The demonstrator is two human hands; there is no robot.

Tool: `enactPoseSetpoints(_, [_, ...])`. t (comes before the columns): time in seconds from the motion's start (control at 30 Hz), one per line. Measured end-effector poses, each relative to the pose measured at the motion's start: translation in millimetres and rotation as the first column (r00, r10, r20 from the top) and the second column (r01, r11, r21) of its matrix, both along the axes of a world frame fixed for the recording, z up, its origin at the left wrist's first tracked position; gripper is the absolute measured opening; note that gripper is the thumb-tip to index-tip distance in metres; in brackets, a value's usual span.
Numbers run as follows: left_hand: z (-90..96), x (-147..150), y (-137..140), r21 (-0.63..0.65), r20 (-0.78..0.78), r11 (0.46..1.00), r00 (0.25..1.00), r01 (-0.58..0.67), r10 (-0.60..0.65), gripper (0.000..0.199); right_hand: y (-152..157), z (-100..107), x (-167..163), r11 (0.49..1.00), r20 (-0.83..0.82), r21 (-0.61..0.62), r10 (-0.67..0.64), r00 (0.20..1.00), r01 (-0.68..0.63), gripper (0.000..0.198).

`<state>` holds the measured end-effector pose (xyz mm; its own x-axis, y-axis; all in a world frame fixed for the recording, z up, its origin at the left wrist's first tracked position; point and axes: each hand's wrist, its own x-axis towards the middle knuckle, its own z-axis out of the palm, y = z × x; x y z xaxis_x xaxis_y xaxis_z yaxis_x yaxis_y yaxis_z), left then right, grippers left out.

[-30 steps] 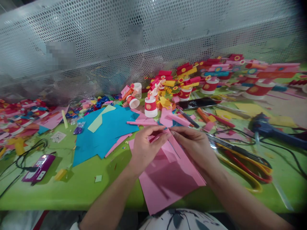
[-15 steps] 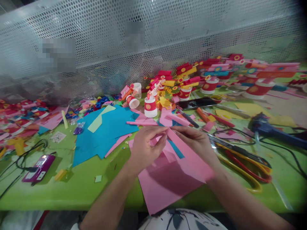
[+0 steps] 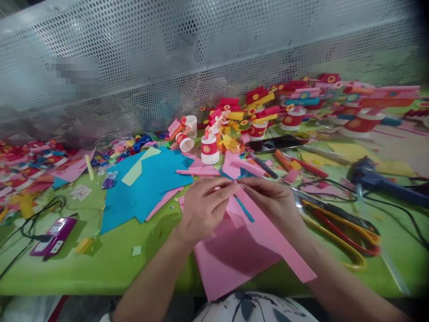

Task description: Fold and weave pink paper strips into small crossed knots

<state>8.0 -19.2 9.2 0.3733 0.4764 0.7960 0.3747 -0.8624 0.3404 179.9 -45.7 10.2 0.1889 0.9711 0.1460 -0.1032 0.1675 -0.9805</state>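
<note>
Hands meet over a pink paper sheet (image 3: 231, 259) that lies on the green surface (image 3: 100, 268) and hangs over its near edge. The left hand (image 3: 204, 208) is closed, its fingertips pinching the far end of a long pink paper strip (image 3: 275, 237). The right hand (image 3: 273, 201) pinches the same end from the other side, fingers curled around it. The strip runs from the fingertips down toward the near edge of the pink sheet, slanting to the right and lifted above it. A narrow blue strip (image 3: 244, 210) shows between the two hands, against the pink sheet. Left of the pink sheet lie blue paper sheets (image 3: 144, 188), touching it at one corner. Just right of the pink sheet rest scissors (image 3: 338, 223) with yellow and red handles, and farther right a blue glue gun (image 3: 372, 179). Beyond the pink sheet stands a small red-and-white paper cup (image 3: 210, 150) among many coloured paper crafts. Far left of the pink sheet sits a purple device (image 3: 50, 235) with a black cable.
</note>
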Motion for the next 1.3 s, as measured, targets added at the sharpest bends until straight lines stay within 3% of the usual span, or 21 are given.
enactPoseSetpoints(0.2, [4.0, -2.7, 2.2, 0.097, -0.064, 0.995, 0.998, 0.017, -0.011, 0.031, 0.5, -9.3, 0.5, 1.0, -0.065, -0.005, 0.004, 0.998, -0.004, 0.01])
enactPoseSetpoints(0.43, [-1.4, -3.4, 5.2, 0.025, -0.046, 0.999, 0.999, 0.022, -0.021, 0.034, 0.3, -12.0, 2.1, 1.0, -0.059, -0.005, -0.006, 0.998, 0.005, 0.011])
enactPoseSetpoints(1.1, [2.0, -8.7, 6.6, 0.035, -0.136, 0.999, 0.991, -0.008, 0.013, 0.032, -1.8, -6.9, 1.5, 0.994, -0.13, -0.068, 0.08, 0.988, -0.089, 0.016])
enactPoseSetpoints(1.23, [2.1, -7.3, 6.6, 0.024, -0.089, 1.0, 0.996, -0.018, 0.02, 0.032, 0.1, -8.7, 0.4, 0.993, -0.102, -0.06, 0.096, 0.99, -0.102, 0.019])
enactPoseSetpoints(1.3, [3.5, -4.7, 4.6, -0.042, -0.011, 0.999, 1.0, 0.009, -0.009, 0.031, 0.7, -9.7, 0.4, 0.994, -0.086, -0.062, 0.082, 0.993, -0.087, 0.02])
